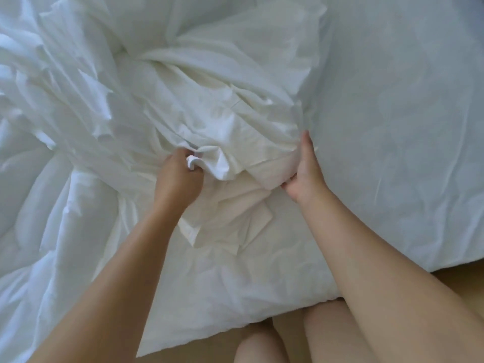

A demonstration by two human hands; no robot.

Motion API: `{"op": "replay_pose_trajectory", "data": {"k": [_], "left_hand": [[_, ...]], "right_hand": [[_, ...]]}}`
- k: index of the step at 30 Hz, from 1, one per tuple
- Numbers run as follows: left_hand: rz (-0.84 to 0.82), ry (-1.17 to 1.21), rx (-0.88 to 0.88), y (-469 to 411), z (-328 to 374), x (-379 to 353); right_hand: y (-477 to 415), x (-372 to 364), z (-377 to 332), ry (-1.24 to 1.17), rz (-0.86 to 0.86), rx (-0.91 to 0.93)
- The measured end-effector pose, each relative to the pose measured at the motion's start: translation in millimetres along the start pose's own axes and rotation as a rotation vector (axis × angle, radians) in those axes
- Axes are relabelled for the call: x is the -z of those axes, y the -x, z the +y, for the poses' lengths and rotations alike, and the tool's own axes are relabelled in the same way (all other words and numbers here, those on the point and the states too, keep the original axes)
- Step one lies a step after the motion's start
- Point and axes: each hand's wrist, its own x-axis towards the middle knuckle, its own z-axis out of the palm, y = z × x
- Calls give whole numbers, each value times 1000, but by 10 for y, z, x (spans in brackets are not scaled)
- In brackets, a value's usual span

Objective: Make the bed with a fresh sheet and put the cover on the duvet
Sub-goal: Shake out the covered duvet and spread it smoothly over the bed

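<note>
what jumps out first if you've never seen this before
A big heap of crumpled white bedding fills the left and middle of the view, against the smooth sheet on the right. At the heap's near edge the left hand grips a bunch of it, while the right hand is slipped into a fold, fingers mostly hidden.

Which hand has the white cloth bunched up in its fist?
The left hand; white cloth pokes from its curled fingers, while the right hand shows a straight thumb.

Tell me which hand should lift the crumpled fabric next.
Probably the left hand: its fingers curl round a bunch of the crumpled fabric. The right hand only lies against a fold, fingertips hidden.
</note>
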Motion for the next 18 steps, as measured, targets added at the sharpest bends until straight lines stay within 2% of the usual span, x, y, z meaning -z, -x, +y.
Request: {"op": "replay_pose_trajectory", "data": {"k": [2,4,6,8,9,12,13,15,18], "left_hand": [[73,-179,-201,148,230,-33],[87,-208,-444,236,539,-80],[64,-233,-582,188,843,-205],[24,-256,-547,31,1124,-365],[-7,-304,-495,-90,1230,-451],[-145,-510,-236,-485,1326,-638],[-169,-529,-132,-611,1294,-642],[-159,-536,-3,-828,1177,-598],[-127,-599,3,-1002,1046,-551]], "right_hand": [[-75,-132,-177,-17,13,91],[-106,-232,-261,210,74,250],[-64,-265,-268,554,-45,414],[-7,-219,-210,896,-252,533],[12,-177,-206,958,-346,536],[-16,-19,-316,848,-607,274],[-49,33,-382,799,-625,209],[-177,94,-536,773,-483,268],[-498,53,-828,803,-60,433]]}}
